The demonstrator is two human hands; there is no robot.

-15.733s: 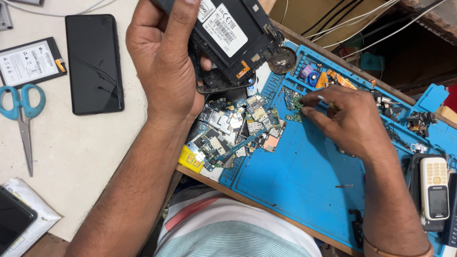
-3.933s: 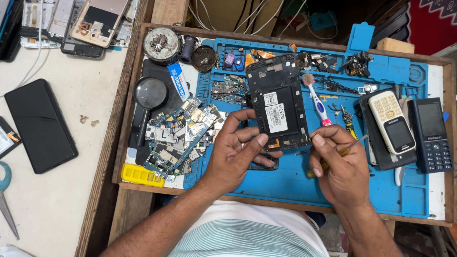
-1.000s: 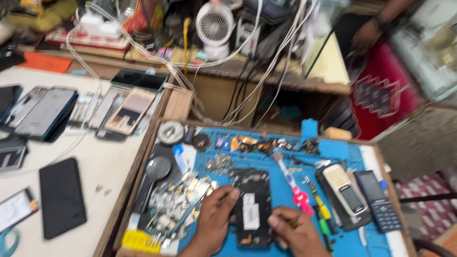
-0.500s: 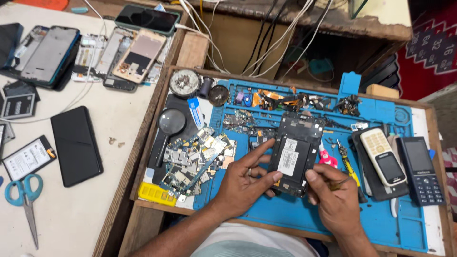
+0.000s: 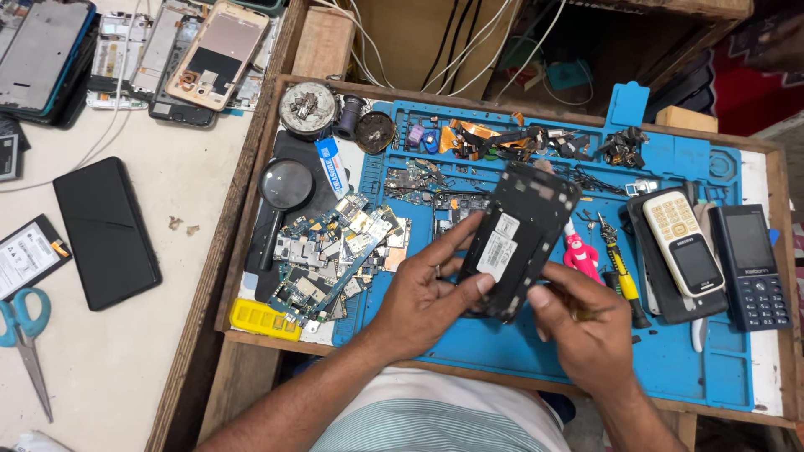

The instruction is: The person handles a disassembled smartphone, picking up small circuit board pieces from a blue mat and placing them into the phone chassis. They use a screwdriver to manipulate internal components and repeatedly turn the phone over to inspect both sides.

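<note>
Far left on the white table: blue-handled scissors (image 5: 27, 333), then a black phone (image 5: 105, 232) lying flat. On the blue repair mat (image 5: 469, 343): magnifying glass (image 5: 285, 186), heap of circuit boards (image 5: 335, 255). Left hand (image 5: 423, 297) grips the opened black phone chassis (image 5: 521, 238) from the left, fingers curled on it; chassis tilted above the mat's centre. Right hand (image 5: 590, 335) closed on its lower edge. Right of that: pink toothbrush (image 5: 578, 254), white keypad phone (image 5: 682, 243), dark keypad phone (image 5: 752, 266).

Matt black plastic phone frame (image 5: 519, 238), seemingly rubbery blue mat (image 5: 469, 351), rough wooden tray (image 5: 251, 192)
</note>
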